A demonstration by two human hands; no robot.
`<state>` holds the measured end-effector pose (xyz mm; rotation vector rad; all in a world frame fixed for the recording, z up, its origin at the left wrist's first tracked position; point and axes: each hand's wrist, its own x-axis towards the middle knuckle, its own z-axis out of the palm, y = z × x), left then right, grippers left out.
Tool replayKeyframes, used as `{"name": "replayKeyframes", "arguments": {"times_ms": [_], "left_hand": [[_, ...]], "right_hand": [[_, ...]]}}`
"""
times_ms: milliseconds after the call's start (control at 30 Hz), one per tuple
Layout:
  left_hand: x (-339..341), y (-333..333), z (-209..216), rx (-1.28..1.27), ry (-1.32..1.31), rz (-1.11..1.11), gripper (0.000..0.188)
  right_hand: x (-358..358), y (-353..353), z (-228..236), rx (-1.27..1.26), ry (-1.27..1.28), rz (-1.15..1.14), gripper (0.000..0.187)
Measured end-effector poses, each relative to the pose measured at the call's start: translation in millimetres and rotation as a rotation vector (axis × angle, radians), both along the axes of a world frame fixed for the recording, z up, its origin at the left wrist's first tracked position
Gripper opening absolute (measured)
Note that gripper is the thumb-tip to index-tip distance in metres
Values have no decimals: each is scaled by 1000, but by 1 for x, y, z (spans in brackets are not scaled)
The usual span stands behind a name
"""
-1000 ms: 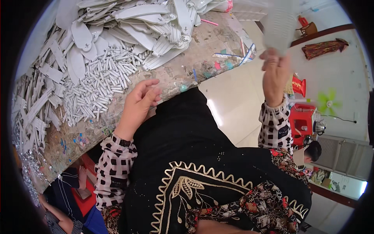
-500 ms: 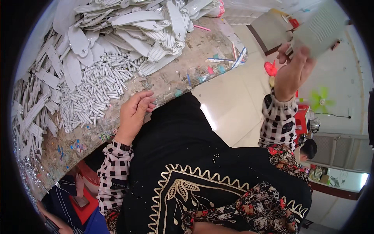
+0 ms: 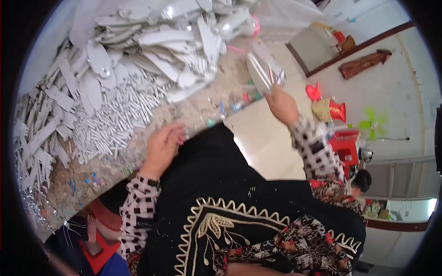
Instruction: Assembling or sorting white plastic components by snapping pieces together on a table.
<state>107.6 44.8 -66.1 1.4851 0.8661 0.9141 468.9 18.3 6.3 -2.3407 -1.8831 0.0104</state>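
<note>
My right hand (image 3: 282, 105) is closed on the end of a pale, flat plastic piece (image 3: 258, 72), held over the table's right corner. The piece is smeared by motion and catches the light. My left hand (image 3: 162, 149) rests at the table's near edge, fingers loosely stretched and slightly bent, with nothing visible in them. Beside it on the table lies a heap of small white plastic pegs (image 3: 115, 117). Behind the pegs, long rounded white plastic pieces (image 3: 168, 39) are piled up, and narrow flat white strips (image 3: 41, 133) lie heaped at the left.
The worn table (image 3: 193, 110) has scraps stuck to its surface. Past its right corner lies a pale tiled floor (image 3: 262, 133). A green fan (image 3: 372, 124) and a red stool-like object (image 3: 345, 147) stand at the right. One person (image 3: 361, 181) is at far right; another's hand (image 3: 91, 228) shows lower left.
My right hand has swung left and down from the upper right, bringing the pale plastic piece to the table's corner. My left hand has shifted slightly, its fingers a little straighter.
</note>
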Motion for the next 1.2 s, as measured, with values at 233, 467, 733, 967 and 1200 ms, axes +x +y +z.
{"name": "replayKeyframes", "arguments": {"times_ms": [233,467,733,967,1200], "left_hand": [[-13,-10,4,-26,-31,-50,28],[-10,-8,6,7,-16,-46,28],[-7,-4,3,26,-25,-12,24],[-14,-10,-1,8,-27,8,21],[-11,-8,10,-1,31,24,23]], "right_hand": [[-51,-7,82,-124,1029,235,32],[34,135,175,395,1262,199,40],[26,263,183,372,1450,291,48],[-167,134,59,-288,932,616,28],[-247,162,58,90,446,1031,30]]}}
